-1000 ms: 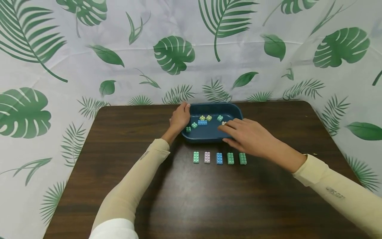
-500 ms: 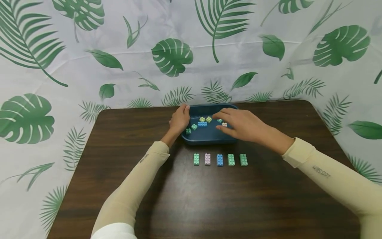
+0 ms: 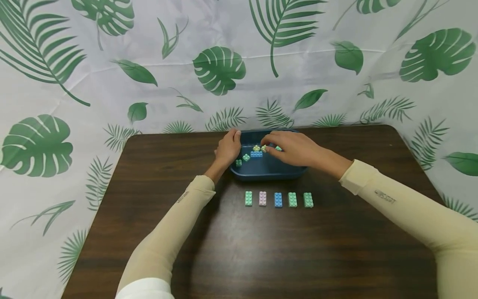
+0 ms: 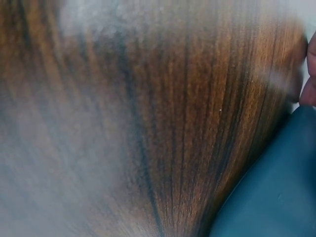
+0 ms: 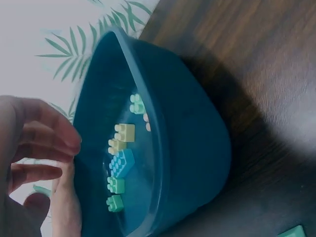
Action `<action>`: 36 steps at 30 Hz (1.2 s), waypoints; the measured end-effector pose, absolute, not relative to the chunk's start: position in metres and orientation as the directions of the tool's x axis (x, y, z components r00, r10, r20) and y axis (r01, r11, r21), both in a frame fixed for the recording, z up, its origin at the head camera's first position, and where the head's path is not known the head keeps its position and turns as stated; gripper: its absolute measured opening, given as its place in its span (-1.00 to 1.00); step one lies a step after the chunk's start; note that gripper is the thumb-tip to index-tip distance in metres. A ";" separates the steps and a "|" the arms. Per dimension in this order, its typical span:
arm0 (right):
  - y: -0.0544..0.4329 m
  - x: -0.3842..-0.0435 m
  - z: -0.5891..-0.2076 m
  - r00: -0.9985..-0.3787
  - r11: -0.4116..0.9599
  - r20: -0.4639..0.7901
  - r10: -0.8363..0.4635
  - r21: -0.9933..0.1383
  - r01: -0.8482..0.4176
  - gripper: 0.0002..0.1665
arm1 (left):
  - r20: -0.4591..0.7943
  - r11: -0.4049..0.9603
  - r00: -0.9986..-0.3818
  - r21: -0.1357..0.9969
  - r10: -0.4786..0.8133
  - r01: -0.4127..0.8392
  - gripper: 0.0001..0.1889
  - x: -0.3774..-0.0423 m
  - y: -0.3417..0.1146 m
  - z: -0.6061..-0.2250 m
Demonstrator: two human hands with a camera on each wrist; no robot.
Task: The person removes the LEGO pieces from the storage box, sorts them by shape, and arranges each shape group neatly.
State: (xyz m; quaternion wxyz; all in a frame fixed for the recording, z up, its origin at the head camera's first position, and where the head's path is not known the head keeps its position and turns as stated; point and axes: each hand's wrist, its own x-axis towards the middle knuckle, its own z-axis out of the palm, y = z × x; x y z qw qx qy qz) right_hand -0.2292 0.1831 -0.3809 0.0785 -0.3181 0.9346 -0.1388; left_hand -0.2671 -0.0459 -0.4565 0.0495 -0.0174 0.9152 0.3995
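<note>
My left hand (image 3: 228, 147) grips the left end of a dark blue tray (image 3: 269, 177); its fingers (image 4: 311, 64) show at the tray's edge in the left wrist view. Over the tray is my right hand (image 3: 293, 147), fingertips right by a yellow toy brick (image 3: 264, 148). In the right wrist view its fingers (image 5: 54, 126) are bent, with a gap to the thumb and nothing between them. Another yellow brick (image 3: 256, 148), a long blue brick (image 3: 256, 154) and several small green bricks (image 3: 246, 157) lie inside. A pale pink brick (image 5: 147, 122) is partly hidden behind the rim.
In front of the tray, a row of bricks lies on the dark wooden table (image 3: 231, 249): light green (image 3: 248, 198), pink (image 3: 263, 198), blue (image 3: 278, 199), then two green ones (image 3: 300, 199). A leaf-patterned cloth (image 3: 168, 83) hangs behind the table.
My right hand has moved left and farther into the tray, from near the pale brick at the right to the yellow bricks. My left hand stays on the tray's end.
</note>
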 end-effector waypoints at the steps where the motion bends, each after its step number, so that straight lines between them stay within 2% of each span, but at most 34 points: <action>1: 0.182 -0.231 -0.383 -0.788 0.763 -0.065 -0.612 -0.309 -0.567 -0.61 | -0.104 0.677 -0.995 0.732 0.009 -0.070 -0.63 -0.268 -0.046 -0.457; 5: 0.178 -0.241 -0.388 -0.793 0.773 -0.101 -0.601 -0.328 -0.544 -0.63 | -0.105 0.665 -0.994 0.743 0.008 -0.073 -0.63 -0.269 -0.046 -0.458; 14: 0.167 -0.259 -0.392 -0.730 0.745 -0.236 -0.642 -0.416 -0.521 -0.60 | -0.097 0.648 -0.995 0.758 0.001 -0.073 -0.63 -0.270 -0.049 -0.459; 21: 0.163 -0.263 -0.386 -0.708 0.736 -0.273 -0.651 -0.456 -0.501 -0.59 | -0.109 0.659 -0.994 0.747 -0.010 -0.089 -0.64 -0.278 -0.047 -0.470; 31: 0.154 -0.275 -0.398 -0.673 0.743 -0.335 -0.659 -0.428 -0.514 -0.55 | -0.104 0.661 -0.995 0.746 -0.006 -0.082 -0.64 -0.270 -0.047 -0.461; 36: 0.148 -0.278 -0.402 -0.681 0.770 -0.368 -0.634 -0.386 -0.508 -0.55 | -0.104 0.659 -0.995 0.748 0.004 -0.075 -0.63 -0.270 -0.047 -0.461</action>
